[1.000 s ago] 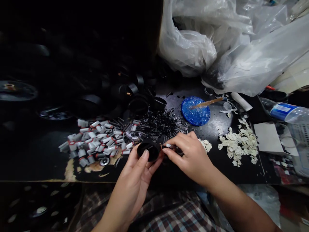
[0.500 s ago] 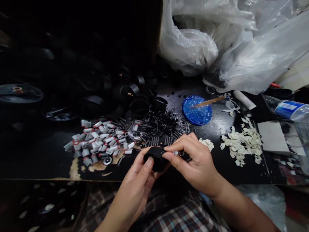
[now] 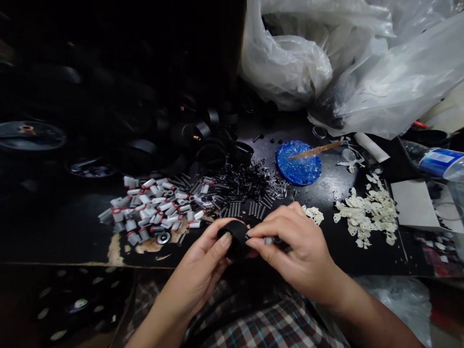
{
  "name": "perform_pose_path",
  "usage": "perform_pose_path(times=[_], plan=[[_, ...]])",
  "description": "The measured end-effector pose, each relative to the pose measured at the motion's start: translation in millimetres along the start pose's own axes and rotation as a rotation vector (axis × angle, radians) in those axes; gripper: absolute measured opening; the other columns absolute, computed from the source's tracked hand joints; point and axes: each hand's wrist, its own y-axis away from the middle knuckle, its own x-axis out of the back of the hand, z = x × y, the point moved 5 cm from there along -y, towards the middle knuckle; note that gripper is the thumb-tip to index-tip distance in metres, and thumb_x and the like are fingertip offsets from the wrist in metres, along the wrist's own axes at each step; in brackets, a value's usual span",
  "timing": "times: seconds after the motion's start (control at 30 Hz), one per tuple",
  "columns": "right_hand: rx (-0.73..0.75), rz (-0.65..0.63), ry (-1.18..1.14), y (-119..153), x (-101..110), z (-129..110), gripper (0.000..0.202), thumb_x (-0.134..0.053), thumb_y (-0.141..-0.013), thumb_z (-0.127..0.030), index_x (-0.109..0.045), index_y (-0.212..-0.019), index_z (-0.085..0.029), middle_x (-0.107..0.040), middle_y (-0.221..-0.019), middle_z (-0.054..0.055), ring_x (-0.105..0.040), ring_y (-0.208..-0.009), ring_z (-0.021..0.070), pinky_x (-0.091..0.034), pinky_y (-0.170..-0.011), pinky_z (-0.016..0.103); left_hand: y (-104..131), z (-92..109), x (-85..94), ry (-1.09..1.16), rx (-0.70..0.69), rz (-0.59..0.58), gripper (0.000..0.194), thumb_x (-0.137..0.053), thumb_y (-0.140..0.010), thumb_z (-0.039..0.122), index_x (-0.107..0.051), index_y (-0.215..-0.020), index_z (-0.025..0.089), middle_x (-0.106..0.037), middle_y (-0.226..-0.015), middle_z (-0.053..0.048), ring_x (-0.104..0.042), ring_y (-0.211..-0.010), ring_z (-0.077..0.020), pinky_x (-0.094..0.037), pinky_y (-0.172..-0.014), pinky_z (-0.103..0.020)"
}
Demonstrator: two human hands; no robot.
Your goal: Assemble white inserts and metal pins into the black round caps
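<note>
My left hand (image 3: 205,256) is closed around a black, hollow, round part (image 3: 236,237), the thumb hooked inside its opening. My right hand (image 3: 299,249) pinches at the right side of that part, and whatever sits between its fingertips is too small and dark to name. A grey-and-black cylindrical piece (image 3: 270,240) shows under its curled fingers. Just beyond the hands lie small metal springs (image 3: 232,209) and a heap of tiny dark pieces (image 3: 246,181). Grey cylinders with red bands (image 3: 155,205) are piled to the left.
A blue round lid (image 3: 299,164) carries glossy paste and a brown stick (image 3: 315,151). Cream flat pieces (image 3: 369,210) lie at the right, near a plastic bottle (image 3: 440,162). Clear plastic bags (image 3: 290,63) fill the back right. More black round parts (image 3: 210,154) crowd the back left.
The view has shifted slightly. Both hands keep hold at the black round part; the right fingertips have moved a little along its side, and the grey piece under the fingers has turned slightly.
</note>
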Motion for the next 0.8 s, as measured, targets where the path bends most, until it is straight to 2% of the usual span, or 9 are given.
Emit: perform_pose_path(times=[0.1,0.23,0.3,0.43,0.53,0.6,0.7,0.8], plan=[[0.136,-0.045,0.202,2,-1,-8,0.007,-0.06,-0.09,-0.017,-0.067,-0.091,-0.016,-0.068,-0.08,0.001,-0.06,-0.073,0.0147,-0.031,-0.071,0.036,0,0,-0.8,0.031,-0.018,0.009,0.019,-0.076,-0.075,0.032,-0.074,-0.092,0.023,-0.069,-0.085,-0.001,-0.063,-0.072,-0.0127,-0.051,-0.068,-0.018],[0.178,-0.126,0.283,2,2,-11,0.016,-0.058,-0.091,-0.02,-0.066,-0.105,-0.017,-0.069,-0.086,0.001,-0.058,-0.073,0.015,-0.03,-0.07,0.037,-3,-2,4.1,0.034,-0.022,0.035,0.021,-0.075,-0.076,0.033,-0.073,-0.095,0.024,-0.07,-0.085,-0.001,-0.065,-0.072,-0.014,-0.054,-0.065,-0.019],[0.094,-0.165,0.232,1,3,-8,0.02,-0.059,-0.092,-0.021,-0.063,-0.112,-0.02,-0.068,-0.092,0.0,-0.058,-0.079,0.0148,-0.034,-0.074,0.036,-5,-2,9.1,0.024,-0.04,0.06,0.022,-0.076,-0.076,0.034,-0.073,-0.096,0.026,-0.071,-0.088,-0.001,-0.066,-0.074,-0.0159,-0.056,-0.066,-0.022],[-0.181,-0.324,0.059,2,3,2,0.027,-0.058,-0.089,-0.013,-0.057,-0.115,-0.022,-0.062,-0.108,0.0,-0.057,-0.097,0.0128,-0.042,-0.084,0.028,-3,3,18.5,0.009,-0.133,0.139,0.024,-0.077,-0.073,0.036,-0.072,-0.096,0.027,-0.071,-0.09,0.0,-0.069,-0.077,-0.0189,-0.059,-0.075,-0.031],[-0.205,-0.403,-0.013,3,3,1,0.025,-0.056,-0.091,-0.015,-0.059,-0.114,-0.024,-0.063,-0.107,-0.002,-0.059,-0.097,0.0106,-0.044,-0.084,0.022,0,6,20.8,-0.047,-0.136,0.173,0.026,-0.076,-0.075,0.037,-0.071,-0.098,0.027,-0.07,-0.094,0.0,-0.069,-0.08,-0.0186,-0.057,-0.079,-0.031],[-0.193,-0.428,-0.001,3,4,0,0.023,-0.056,-0.093,-0.022,-0.06,-0.116,-0.025,-0.065,-0.105,-0.002,-0.061,-0.095,0.0121,-0.045,-0.083,0.024,0,8,20.1,-0.11,-0.132,0.145,0.025,-0.073,-0.078,0.038,-0.07,-0.1,0.027,-0.07,-0.097,-0.001,-0.068,-0.084,-0.0195,-0.056,-0.08,-0.031],[-0.213,-0.435,0.009,1,6,1,0.021,-0.055,-0.094,-0.027,-0.062,-0.114,-0.022,-0.068,-0.107,0.002,-0.062,-0.096,0.0165,-0.045,-0.083,0.029,2,14,17.7,-0.352,-0.191,0.064,0.02,-0.069,-0.081,0.039,-0.071,-0.098,0.029,-0.07,-0.097,-0.001,-0.067,-0.089,-0.0198,-0.052,-0.082,-0.027],[-0.327,-0.513,-0.224,5,6,7,0.019,-0.054,-0.095,-0.031,-0.065,-0.105,-0.019,-0.07,-0.093,0.003,-0.064,-0.088,0.0158,-0.046,-0.079,0.028,13,24,16.6,-0.627,-0.388,0.087,0.016,-0.067,-0.082,0.039,-0.074,-0.094,0.031,-0.072,-0.095,-0.001,-0.065,-0.093,-0.0214,-0.048,-0.088,-0.027]])
